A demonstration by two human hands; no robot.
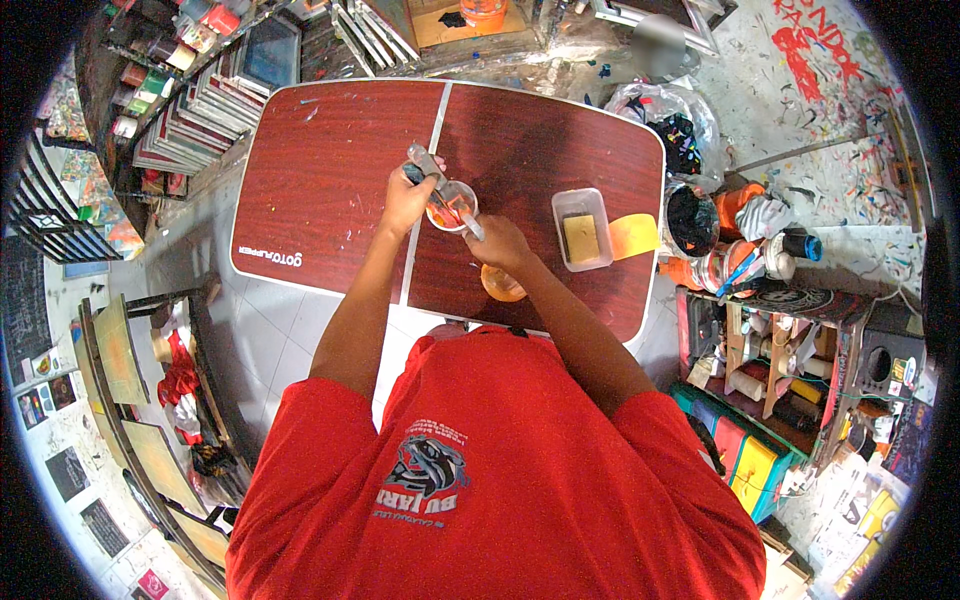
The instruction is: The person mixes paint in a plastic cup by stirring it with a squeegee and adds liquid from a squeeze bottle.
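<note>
On the dark red folding table (330, 170), a small whitish cup (466, 194) holds orange-red, paint-like stuff. My left hand (404, 203) is closed around a grey-handled tool (421, 158), which slants over the cup's left rim. On the cup's near right side, my right hand (500, 244) closes on a thin greyish spatula-like tool (473, 228), its far end reaching into the cup. Their exact kinds are too small to tell. Partly under my right forearm is a round orange container (503, 284). Farther right, a clear plastic tub (597, 204) holds a yellow sponge-like block (580, 238).
A yellow-orange flat piece (634, 237) lies beside the tub near the table's right edge. Framed screens (200, 115) and paint jars (165, 50) fill the far left. Bags (680, 135) and containers (690, 218) crowd the right, above a cluttered shelf (775, 360).
</note>
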